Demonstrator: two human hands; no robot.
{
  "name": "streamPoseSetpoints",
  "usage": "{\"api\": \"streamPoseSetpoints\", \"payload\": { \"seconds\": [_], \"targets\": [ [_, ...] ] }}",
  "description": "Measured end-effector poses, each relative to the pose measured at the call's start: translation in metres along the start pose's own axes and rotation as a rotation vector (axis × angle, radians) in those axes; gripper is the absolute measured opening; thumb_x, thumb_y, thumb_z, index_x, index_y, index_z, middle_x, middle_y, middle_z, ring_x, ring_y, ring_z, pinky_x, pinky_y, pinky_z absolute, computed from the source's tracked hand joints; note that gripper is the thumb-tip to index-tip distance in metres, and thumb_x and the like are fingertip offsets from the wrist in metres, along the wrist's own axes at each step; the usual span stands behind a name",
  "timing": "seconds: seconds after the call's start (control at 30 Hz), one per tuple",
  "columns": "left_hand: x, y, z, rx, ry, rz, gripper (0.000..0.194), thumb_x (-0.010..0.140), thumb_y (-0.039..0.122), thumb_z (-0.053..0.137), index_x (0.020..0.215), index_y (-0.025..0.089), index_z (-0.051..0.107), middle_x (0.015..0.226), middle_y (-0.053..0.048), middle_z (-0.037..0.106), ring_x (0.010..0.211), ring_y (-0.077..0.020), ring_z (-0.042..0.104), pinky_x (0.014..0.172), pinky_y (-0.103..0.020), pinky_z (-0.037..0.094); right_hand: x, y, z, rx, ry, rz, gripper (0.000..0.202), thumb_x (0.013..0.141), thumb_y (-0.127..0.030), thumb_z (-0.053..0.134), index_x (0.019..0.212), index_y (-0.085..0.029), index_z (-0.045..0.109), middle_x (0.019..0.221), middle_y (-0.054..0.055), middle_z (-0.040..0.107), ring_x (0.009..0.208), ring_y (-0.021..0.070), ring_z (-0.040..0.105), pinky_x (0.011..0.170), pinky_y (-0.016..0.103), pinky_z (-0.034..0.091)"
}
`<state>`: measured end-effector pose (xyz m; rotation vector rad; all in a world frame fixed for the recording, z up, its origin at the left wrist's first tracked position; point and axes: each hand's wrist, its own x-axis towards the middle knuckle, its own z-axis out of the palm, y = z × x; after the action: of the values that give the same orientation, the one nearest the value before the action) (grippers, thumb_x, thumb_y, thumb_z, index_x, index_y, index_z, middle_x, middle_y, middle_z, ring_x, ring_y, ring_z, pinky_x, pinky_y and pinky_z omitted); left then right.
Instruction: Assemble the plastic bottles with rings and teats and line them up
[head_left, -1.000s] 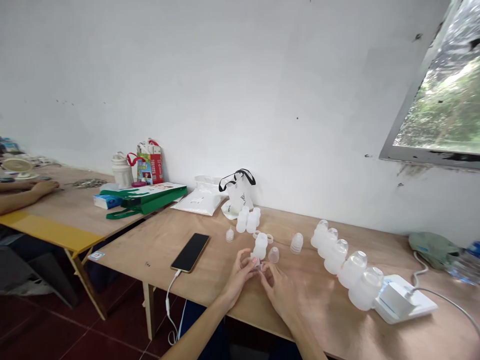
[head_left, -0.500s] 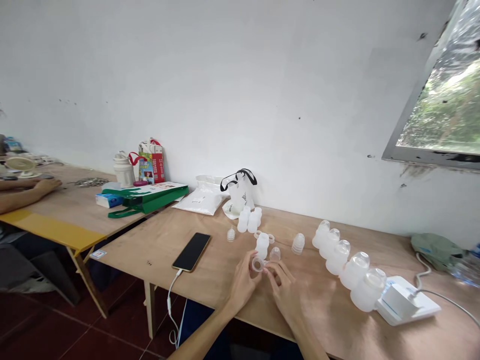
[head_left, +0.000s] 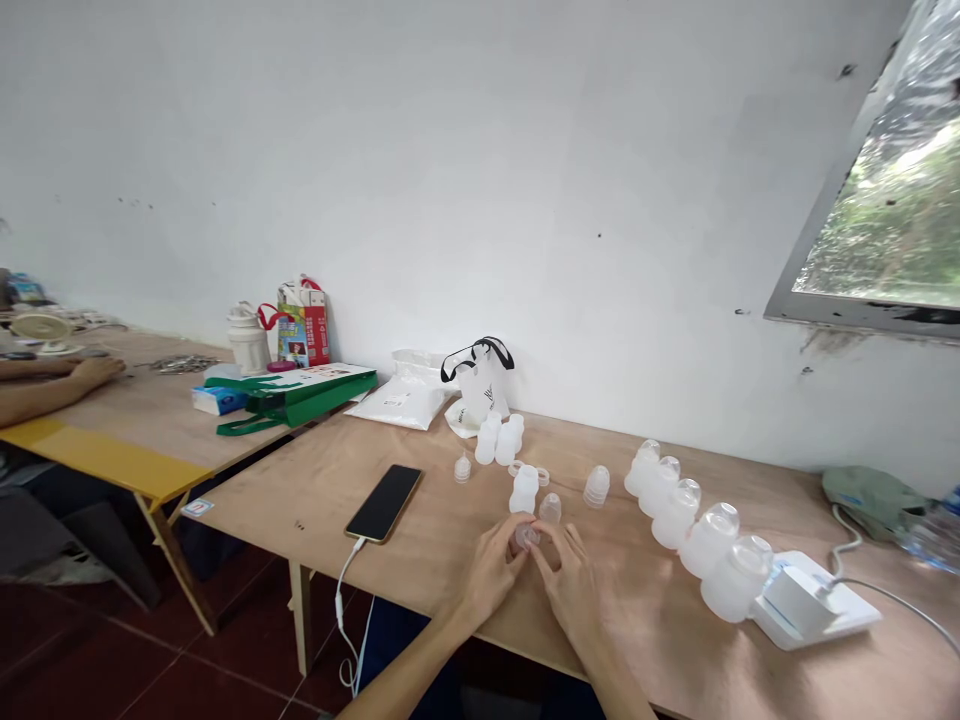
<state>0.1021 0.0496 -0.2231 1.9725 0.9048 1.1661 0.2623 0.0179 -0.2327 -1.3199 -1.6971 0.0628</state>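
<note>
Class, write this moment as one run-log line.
left hand: holding clear piece | right hand: holding same piece | capped bottles: row at right | phone: flat on table

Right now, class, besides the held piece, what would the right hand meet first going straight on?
The right hand would probably meet the left hand first; a bottle stands just beyond, depth unclear.
</note>
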Motion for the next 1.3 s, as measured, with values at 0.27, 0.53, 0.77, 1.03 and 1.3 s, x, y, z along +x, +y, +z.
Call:
{"api": "streamPoseSetpoints", "payload": {
  "seconds": [0.27,0.53,0.77,1.03,1.3],
  "targets": [
    [0.0,0.008,-0.003,-0.019,0.037,-0.052,0.031,0.094,0.036,0.061,0.122,0.023,0.065,0.105,-0.002,0.074,0.076,-0.0166,0.062,0.074,-0.027,0.051,0.009,-0.006,-0.007,0.187,-0.115,0.097,0.03,0.099,-0.05,0.056,0.109,-0.031,0.076,0.117,0.004,0.072,0.102,0.0227,0.071,0.091,0.035,0.057],
    [0.001,0.009,-0.003,-0.046,0.005,-0.052,0.031,0.091,0.026,0.064,0.122,0.024,0.064,0.113,-0.002,0.073,0.084,-0.018,0.065,0.073,-0.026,0.051,0.013,-0.01,-0.007,0.229,-0.099,0.236,0.026,0.094,-0.045,0.055,0.11,-0.027,0.066,0.104,0.004,0.078,0.087,0.0232,0.073,0.08,0.036,0.056],
    [-0.001,0.011,-0.006,-0.048,-0.17,0.186,0.036,0.089,0.003,0.054,0.114,0.025,0.068,0.124,-0.003,0.07,0.113,-0.0199,0.065,0.096,-0.028,0.049,0.013,-0.011,-0.009,0.304,-0.255,0.289,0.014,0.087,-0.033,0.053,0.094,-0.027,0.063,0.083,0.001,0.073,0.075,0.0229,0.069,0.071,0.032,0.05],
    [0.0,0.007,-0.005,-0.068,-0.209,0.196,0.027,0.087,0.003,0.061,0.103,0.022,0.07,0.118,-0.005,0.072,0.103,-0.0194,0.067,0.089,-0.027,0.052,0.011,-0.006,-0.005,0.36,-0.277,0.286,0.008,0.079,-0.026,0.05,0.084,-0.025,0.056,0.071,-0.002,0.065,0.059,0.0178,0.06,0.058,0.027,0.044],
    [-0.002,-0.001,-0.002,-0.017,-0.242,0.246,0.034,0.084,-0.001,0.056,0.104,0.022,0.069,0.123,-0.005,0.072,0.113,-0.0191,0.068,0.096,-0.026,0.051,0.011,-0.002,-0.003,0.353,-0.285,0.281,0.006,0.076,-0.024,0.052,0.081,-0.025,0.055,0.073,-0.001,0.066,0.068,0.0206,0.064,0.066,0.03,0.048]
  ]
}}
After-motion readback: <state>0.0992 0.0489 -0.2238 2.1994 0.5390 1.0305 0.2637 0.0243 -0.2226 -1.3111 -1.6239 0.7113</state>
